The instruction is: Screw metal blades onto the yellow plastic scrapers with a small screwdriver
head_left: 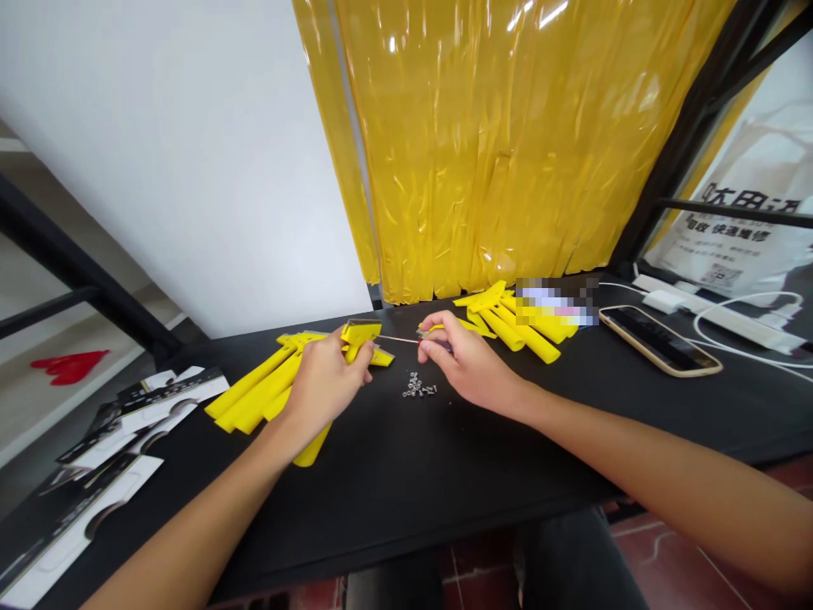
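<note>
Plainly, in the head view, the left hand [330, 373] is clamped on a yellow piece [362, 334], nine o'clock of the thin screwdriver [400, 340] pinched by the right hand [468, 357]. A slanted push might slip the tip, scattering the loose screws [416, 388] at five o'clock. Bare counter [412, 474] opens at six, ending at its near edge; a phone [657, 339] limits three.

Left hand [327, 377] grips, right hand [467, 356] pinches.
</note>
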Motion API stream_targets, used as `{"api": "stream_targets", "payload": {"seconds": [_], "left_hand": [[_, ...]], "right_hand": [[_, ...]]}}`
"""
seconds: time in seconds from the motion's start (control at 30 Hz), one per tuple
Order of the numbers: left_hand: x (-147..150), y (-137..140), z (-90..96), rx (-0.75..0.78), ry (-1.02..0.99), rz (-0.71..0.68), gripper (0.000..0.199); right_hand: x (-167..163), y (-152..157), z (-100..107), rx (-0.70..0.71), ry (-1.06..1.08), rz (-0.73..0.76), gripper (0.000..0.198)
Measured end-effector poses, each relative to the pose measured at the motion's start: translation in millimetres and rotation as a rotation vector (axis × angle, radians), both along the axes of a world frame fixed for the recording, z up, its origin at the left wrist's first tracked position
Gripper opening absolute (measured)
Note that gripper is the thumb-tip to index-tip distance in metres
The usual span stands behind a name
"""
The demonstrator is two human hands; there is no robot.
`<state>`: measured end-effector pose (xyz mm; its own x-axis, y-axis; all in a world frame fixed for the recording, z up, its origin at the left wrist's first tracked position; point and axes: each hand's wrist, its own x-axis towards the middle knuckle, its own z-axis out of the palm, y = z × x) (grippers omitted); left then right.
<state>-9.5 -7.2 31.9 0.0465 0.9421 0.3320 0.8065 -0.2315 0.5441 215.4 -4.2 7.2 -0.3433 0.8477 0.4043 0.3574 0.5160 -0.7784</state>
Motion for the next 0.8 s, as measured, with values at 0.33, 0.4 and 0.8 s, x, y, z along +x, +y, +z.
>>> {"api": "stream_targets", "payload": {"seconds": [0.33,0.4,0.8], "left_hand": [[-0.5,5.3,-4.1,-0.117,-0.168,-0.076,0.023],[-1.3,7.6,-3.6,-0.132,-0.185,-0.075,0.023],[0.5,7.3,-0.3,-0.187,-0.188,-0.077,0.033]], "right_hand": [[-0.8,-10.9,2.9,0.074,-0.154,-0.012,0.023],[-0.2,-8.5,0.9,0.116,-0.183,0.01,0.019],[2.8,-0.8,4.8,0.109,-0.344,-0.144,0.043]]}}
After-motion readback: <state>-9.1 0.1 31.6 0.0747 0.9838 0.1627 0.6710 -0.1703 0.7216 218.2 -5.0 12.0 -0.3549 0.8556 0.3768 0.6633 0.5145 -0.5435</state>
